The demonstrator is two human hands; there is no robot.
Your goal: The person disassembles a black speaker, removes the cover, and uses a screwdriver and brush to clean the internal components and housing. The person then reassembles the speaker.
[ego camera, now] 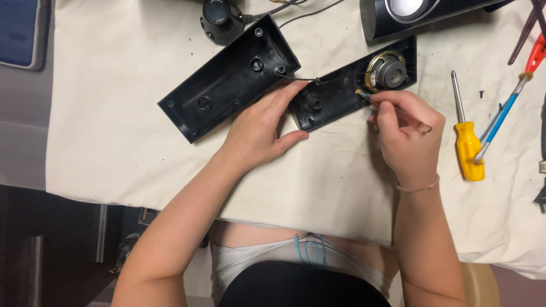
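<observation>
Two halves of an opened black speaker case lie on a cream cloth. The empty back shell (227, 79) is on the left. The front panel (341, 91) on the right carries a round speaker driver (387, 71). My left hand (264, 128) rests on the cloth with its fingers against the front panel's left end. My right hand (406, 133) grips a thin tool (369, 98) whose tip touches the panel just left of the driver. A thin wire (298, 78) runs between the two halves.
A yellow-handled screwdriver (466, 139) and a blue-and-red tool (506, 108) lie to the right. Another black speaker (409, 14) lies at the top, a small round black part (219, 20) with grey cables at top middle. The cloth's front edge (170, 202) hangs near my body.
</observation>
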